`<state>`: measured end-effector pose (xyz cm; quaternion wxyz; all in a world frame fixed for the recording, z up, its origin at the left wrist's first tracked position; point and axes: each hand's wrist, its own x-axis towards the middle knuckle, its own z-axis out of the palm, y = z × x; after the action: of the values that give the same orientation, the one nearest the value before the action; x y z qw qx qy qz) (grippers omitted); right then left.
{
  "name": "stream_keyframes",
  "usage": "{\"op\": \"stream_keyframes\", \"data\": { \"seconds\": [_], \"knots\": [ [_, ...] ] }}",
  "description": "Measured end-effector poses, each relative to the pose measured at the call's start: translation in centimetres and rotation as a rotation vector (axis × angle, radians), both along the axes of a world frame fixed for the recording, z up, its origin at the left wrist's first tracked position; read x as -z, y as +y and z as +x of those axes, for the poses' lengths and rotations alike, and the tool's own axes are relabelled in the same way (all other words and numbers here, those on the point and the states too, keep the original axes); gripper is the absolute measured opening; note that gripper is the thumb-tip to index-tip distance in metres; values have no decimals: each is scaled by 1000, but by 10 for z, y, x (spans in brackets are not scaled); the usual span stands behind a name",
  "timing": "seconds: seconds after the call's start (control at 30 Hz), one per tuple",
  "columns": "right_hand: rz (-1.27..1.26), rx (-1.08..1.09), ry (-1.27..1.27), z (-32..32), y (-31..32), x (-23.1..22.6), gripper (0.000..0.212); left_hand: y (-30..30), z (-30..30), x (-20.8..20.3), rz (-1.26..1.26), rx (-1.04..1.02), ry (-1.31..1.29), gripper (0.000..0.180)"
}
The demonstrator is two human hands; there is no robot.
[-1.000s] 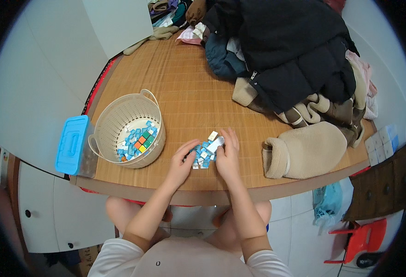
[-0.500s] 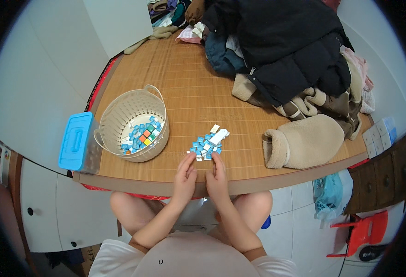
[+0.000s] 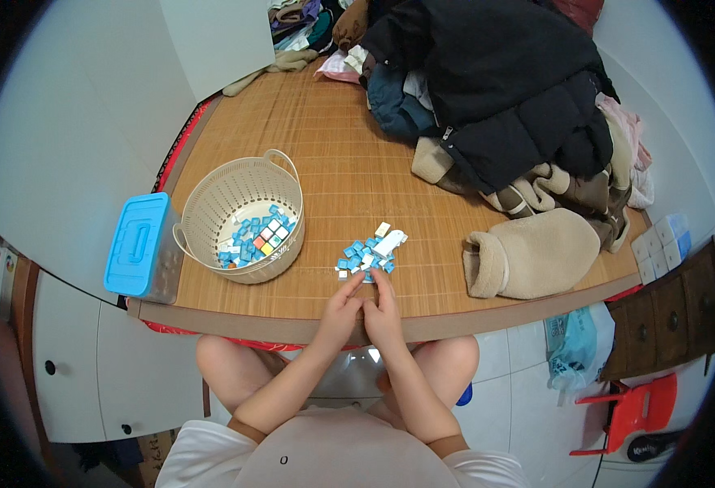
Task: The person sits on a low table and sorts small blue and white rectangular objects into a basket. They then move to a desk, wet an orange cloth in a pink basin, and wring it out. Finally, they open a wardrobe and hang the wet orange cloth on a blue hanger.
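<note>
On the bamboo mat [image 3: 325, 195] in front of me lies a small heap of blue and white tiles [image 3: 357, 253]. A longer white piece [image 3: 389, 243] rests across its right side. My left hand [image 3: 340, 315] and my right hand [image 3: 383, 315] are at the heap's near edge, close together. Their fingers are stretched forward and the fingertips touch or nearly touch the closest tiles. Neither hand visibly grips anything. Left of the heap stands a beige basket [image 3: 215, 195], holding more blue and white tiles [image 3: 252, 229] and a puzzle cube with coloured squares [image 3: 269, 237].
A clear box with a blue lid [image 3: 136, 246] stands left of the basket. To the right lies a beige fleece item [image 3: 536, 254], with a black jacket [image 3: 512, 89] and other clothes piled behind. The mat's front edge [image 3: 455, 317] runs under my forearms.
My hands have come closer together, with the fingertips nearly meeting at the heap's near edge. The nearest tiles have shifted slightly. The whole view has moved a little.
</note>
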<state>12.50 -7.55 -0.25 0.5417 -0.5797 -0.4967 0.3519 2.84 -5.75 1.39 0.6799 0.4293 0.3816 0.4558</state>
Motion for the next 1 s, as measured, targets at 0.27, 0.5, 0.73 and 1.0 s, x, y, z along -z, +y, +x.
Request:
{"op": "stream_keyframes", "data": {
  "seconds": [0.27,0.5,0.73,1.0],
  "knots": [
    [-39,33,469,-11,-12,-3,55,-12,-3,-9,-39,22,0,44],
    [36,42,497,-18,-23,-29,54,-20,-5,-15,176,-15,119,43],
    [117,-80,494,-38,-23,-89,55,-25,-32,-68,415,-124,201,42],
    [130,-290,494,-84,-5,-119,56,-20,-83,-96,369,-316,113,42]
  ]
}}
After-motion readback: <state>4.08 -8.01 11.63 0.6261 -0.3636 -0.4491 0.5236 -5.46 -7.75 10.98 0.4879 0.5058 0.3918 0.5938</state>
